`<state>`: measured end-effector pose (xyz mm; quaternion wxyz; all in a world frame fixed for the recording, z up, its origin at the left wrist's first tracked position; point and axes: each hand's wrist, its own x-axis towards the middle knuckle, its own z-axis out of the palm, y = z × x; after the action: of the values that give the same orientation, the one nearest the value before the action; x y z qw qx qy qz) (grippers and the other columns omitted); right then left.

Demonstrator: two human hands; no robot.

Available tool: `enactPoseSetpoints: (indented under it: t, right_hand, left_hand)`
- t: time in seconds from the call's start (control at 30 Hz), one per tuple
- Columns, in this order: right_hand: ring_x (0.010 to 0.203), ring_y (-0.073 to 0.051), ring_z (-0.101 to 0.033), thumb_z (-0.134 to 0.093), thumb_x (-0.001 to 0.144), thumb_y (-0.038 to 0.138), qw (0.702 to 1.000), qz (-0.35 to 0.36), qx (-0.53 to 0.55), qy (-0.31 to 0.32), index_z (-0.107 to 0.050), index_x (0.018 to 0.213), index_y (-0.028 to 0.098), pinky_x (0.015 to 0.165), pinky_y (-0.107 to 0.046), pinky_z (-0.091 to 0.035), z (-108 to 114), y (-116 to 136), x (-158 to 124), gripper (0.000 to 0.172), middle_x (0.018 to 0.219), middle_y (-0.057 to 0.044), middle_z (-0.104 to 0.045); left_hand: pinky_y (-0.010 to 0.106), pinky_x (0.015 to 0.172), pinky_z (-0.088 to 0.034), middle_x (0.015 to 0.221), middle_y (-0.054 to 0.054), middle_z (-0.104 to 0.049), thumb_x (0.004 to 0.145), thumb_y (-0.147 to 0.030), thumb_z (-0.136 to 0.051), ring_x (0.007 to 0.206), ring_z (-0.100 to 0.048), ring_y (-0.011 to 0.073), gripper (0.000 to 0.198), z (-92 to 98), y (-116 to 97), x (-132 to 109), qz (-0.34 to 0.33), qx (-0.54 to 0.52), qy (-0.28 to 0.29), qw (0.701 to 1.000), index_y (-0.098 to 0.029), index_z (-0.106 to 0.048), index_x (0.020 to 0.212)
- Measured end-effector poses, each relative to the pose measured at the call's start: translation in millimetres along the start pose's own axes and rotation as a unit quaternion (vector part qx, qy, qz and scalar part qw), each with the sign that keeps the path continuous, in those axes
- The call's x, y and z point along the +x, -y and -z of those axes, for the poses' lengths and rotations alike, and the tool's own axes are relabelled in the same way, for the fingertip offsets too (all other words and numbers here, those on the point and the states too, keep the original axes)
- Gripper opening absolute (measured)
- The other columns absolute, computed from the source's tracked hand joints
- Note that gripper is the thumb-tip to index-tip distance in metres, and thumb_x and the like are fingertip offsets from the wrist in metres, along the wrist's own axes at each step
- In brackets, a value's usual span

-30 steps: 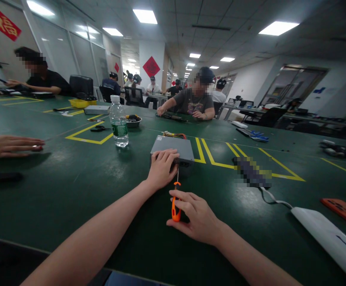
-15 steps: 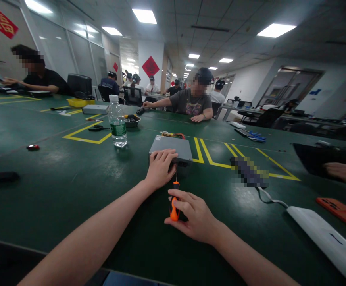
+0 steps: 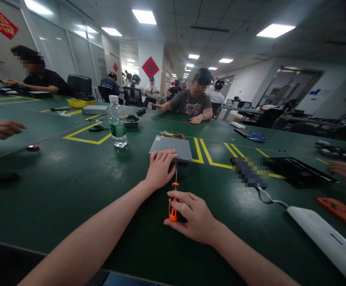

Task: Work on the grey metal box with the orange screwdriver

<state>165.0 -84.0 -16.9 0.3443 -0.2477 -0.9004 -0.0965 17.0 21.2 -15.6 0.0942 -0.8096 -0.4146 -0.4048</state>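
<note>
A grey metal computer power supply [image 3: 177, 146] lies on the green table, with coloured wires [image 3: 173, 135] at its far side. My left hand [image 3: 162, 165] grips its near left corner, fingers over the top and thumb against the front face. In my right hand [image 3: 191, 212] is an orange and black screwdriver [image 3: 173, 210], held by the handle between thumb and fingers. Its shaft points away from me to the near face of the power supply. Where the tip meets the metal is too small to make out.
A water bottle [image 3: 118, 123] stands to the left, near a bowl of tools [image 3: 131, 121]. Rightward lie a black panel [image 3: 299, 170], a white device [image 3: 324, 238] with a cable and an orange phone [image 3: 342, 212]. Co-workers' hands [image 3: 2, 130] reach in from both sides.
The screwdriver handle has turned slightly in my right hand; my left hand stays put. A co-worker's hand has appeared at left. On the right, the black panel now lies flat, released by another hand.
</note>
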Motion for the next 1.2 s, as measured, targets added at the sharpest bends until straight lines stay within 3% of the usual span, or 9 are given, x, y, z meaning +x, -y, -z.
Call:
enactPoseSetpoints:
  t: [0.2,0.47,0.63,0.9,1.03,1.2]
  right_hand:
    - [0.098,-0.023,-0.059,-0.044,0.091,0.035,0.997,0.011,-0.026,0.069,-0.051,0.116,0.017,0.073,-0.035,-0.052,9,5,6,0.032,0.112,-0.016,-0.057]
    - [0.086,-0.019,-0.063,-0.051,0.088,0.043,1.000,-0.005,-0.002,0.003,-0.049,0.094,0.015,0.068,-0.030,-0.053,0,1,0,0.029,0.106,-0.015,-0.061]
    - [0.096,-0.022,-0.060,-0.040,0.092,0.036,0.999,0.006,-0.007,0.053,-0.047,0.115,0.015,0.073,-0.034,-0.053,7,4,5,0.032,0.112,-0.016,-0.057]
    - [0.088,-0.019,-0.063,-0.056,0.087,0.035,0.999,-0.008,-0.001,-0.039,-0.045,0.103,0.016,0.068,-0.030,-0.053,1,0,-4,0.027,0.111,-0.016,-0.059]
    - [0.096,-0.021,-0.062,-0.049,0.089,0.041,0.999,-0.011,0.031,0.005,-0.043,0.109,0.014,0.074,-0.033,-0.054,2,0,-3,0.034,0.114,-0.017,-0.058]
    - [0.099,-0.022,-0.059,-0.043,0.092,0.030,0.999,0.025,-0.016,0.045,-0.047,0.120,0.015,0.076,-0.033,-0.052,9,3,5,0.033,0.116,-0.016,-0.057]
  left_hand:
    - [0.040,0.099,-0.026,0.126,0.002,-0.056,0.083,-0.022,-0.053,0.119,-0.045,0.0205,0.028,0.0,-1,0,0.004,-0.002,-0.001,1.000,-0.024,-0.052,0.111]
    - [0.041,0.099,-0.026,0.126,0.003,-0.056,0.084,-0.023,-0.052,0.118,-0.045,0.0216,0.028,-0.9,0,0,0.006,-0.007,0.001,1.000,-0.024,-0.052,0.112]
    - [0.041,0.099,-0.025,0.125,0.003,-0.056,0.083,-0.022,-0.052,0.119,-0.045,0.0209,0.028,-0.5,0,0,0.004,-0.006,0.002,1.000,-0.024,-0.052,0.111]
    - [0.039,0.099,-0.026,0.126,0.002,-0.056,0.084,-0.023,-0.051,0.119,-0.045,0.0201,0.028,0.3,0,0,0.000,-0.003,0.003,1.000,-0.024,-0.051,0.112]
    - [0.039,0.099,-0.026,0.125,0.002,-0.056,0.084,-0.023,-0.051,0.118,-0.046,0.0200,0.028,0.1,0,0,0.000,-0.003,0.000,1.000,-0.024,-0.051,0.111]
    - [0.039,0.100,-0.025,0.125,0.002,-0.056,0.084,-0.022,-0.052,0.118,-0.046,0.0198,0.028,-0.1,0,1,-0.001,-0.004,-0.003,1.000,-0.024,-0.052,0.111]
